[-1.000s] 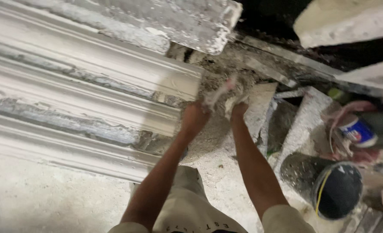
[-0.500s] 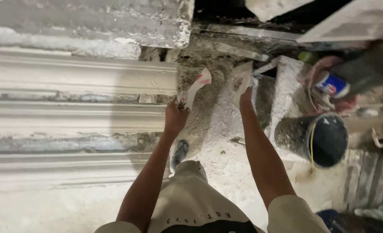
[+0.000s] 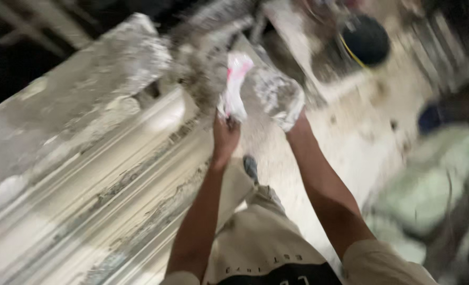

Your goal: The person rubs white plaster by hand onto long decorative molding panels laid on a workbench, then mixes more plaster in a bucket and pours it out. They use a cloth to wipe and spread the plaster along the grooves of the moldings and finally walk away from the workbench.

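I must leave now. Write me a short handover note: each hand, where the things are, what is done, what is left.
Left hand: grips a white plaster-smeared scraper, raised upright.
Right hand: holds a plaster-caked bag or sheet; the frame is blurred.
Things: long ribbed plaster moulding lies at left; black bucket stands beyond.
Done: moulding looks cast, its edges rough.
Left: probably smoothing the edges; unclear.

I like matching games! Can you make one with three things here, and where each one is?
Things:
1. white scraper
2. black bucket
3. long moulding

Places:
a. top right, on the floor
b. in the left hand
c. left side, running slantwise

Pairs: 1-b, 2-a, 3-c
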The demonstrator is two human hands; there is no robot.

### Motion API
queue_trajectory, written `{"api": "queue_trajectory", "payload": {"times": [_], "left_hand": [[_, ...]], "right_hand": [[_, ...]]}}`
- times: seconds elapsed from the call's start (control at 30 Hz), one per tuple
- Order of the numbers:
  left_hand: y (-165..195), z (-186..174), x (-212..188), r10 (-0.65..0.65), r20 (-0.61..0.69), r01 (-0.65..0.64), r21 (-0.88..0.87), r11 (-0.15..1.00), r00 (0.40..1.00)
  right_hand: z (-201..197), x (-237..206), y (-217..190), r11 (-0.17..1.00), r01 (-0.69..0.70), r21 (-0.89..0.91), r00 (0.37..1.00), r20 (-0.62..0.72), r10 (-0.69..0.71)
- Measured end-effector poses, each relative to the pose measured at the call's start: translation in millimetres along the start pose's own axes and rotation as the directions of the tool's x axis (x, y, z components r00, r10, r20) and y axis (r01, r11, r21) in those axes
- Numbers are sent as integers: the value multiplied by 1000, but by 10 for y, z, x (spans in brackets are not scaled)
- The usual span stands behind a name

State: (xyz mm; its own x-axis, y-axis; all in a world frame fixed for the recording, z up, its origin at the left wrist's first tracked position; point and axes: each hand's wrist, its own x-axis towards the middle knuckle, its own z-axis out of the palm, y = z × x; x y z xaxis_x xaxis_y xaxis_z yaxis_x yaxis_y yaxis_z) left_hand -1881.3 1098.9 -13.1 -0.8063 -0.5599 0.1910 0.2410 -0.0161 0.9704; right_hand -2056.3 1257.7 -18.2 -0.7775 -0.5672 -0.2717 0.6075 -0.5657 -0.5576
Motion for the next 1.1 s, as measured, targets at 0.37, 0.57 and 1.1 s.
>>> {"api": "queue_trajectory", "payload": {"times": [0.37,0.57,1.1], "left_hand": [[319,1080,-1082,-165,484,291,-199,936,859],[330,1543,-1922,-271,725,579,-212,787,633],[676,1437,-3501,-313,858,652,-33,757,407]], "right_hand": [[-341,-1733,-163,918,379,119,892,-310,-328],[-1000,-2790,-338,828,548,118,753,-500,-427],[-978,-4338,-172,686,684,247,702,-477,-529]]}}
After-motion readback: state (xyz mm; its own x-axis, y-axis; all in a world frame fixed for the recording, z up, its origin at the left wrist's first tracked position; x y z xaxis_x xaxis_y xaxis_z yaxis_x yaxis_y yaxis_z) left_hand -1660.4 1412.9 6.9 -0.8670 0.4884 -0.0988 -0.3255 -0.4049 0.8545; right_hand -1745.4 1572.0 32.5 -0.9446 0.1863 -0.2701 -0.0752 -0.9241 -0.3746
